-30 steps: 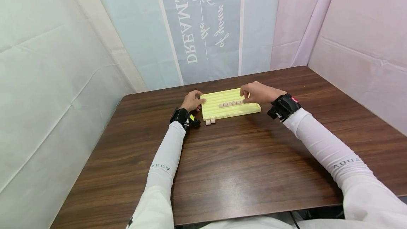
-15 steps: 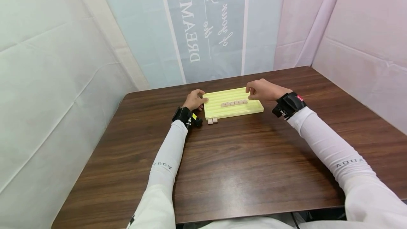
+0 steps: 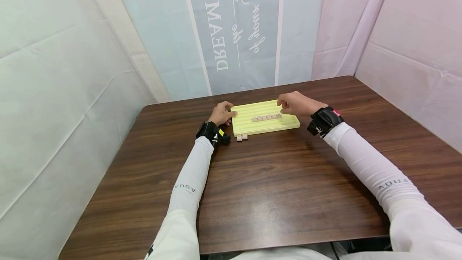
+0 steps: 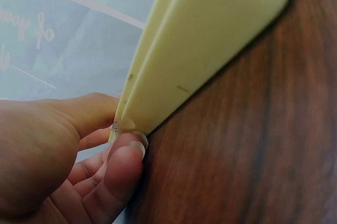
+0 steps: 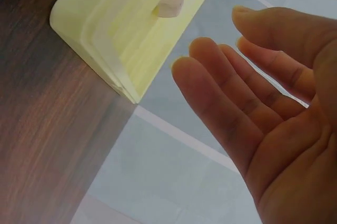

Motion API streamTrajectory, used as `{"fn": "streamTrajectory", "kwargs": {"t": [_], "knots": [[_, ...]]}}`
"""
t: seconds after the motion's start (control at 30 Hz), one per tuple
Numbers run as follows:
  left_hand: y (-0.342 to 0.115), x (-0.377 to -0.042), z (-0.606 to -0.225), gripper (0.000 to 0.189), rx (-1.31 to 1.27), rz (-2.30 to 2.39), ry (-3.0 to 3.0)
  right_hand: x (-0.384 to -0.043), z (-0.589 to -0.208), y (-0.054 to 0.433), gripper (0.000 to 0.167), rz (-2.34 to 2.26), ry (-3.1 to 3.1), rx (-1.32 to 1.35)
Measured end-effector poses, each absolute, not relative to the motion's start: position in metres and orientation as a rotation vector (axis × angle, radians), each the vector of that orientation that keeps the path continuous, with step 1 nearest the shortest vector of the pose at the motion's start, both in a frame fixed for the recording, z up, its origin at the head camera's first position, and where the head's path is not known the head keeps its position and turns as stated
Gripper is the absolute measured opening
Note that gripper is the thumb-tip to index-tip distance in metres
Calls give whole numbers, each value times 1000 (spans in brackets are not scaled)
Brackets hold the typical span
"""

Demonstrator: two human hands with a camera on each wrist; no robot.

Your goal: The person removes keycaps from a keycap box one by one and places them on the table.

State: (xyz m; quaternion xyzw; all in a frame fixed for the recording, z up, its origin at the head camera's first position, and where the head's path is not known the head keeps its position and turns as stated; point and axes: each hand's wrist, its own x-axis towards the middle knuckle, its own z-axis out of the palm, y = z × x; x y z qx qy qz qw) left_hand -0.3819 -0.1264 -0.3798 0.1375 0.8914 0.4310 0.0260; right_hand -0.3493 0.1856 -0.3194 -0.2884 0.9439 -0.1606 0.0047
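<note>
A pale yellow ridged tray lies near the far side of the table. Along one groove stands a row of several small beige tiles. My left hand grips the tray's left end; the left wrist view shows the thumb over the rim and curled fingers against the side wall. Above the tray's right part hovers my right hand. The right wrist view has its fingers and thumb apart with nothing between them, clear of the end tile.
Two loose beige tiles sit on the brown wooden table, just in front of the tray's near left corner. White cloth walls and a printed blue curtain stand around the table's sides and back.
My right hand has let go of the tile at the row's right end and lifted slightly away. The left hand keeps its grip on the tray. The head view has shifted slightly.
</note>
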Motion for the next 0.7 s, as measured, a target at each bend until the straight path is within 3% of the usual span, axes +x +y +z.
{"fn": "streamTrajectory", "kwargs": {"t": [0.7], "knots": [[-129,-389,-384,43,437,1326,2736,-357,-343,180,29,-517,2961,-922]]}}
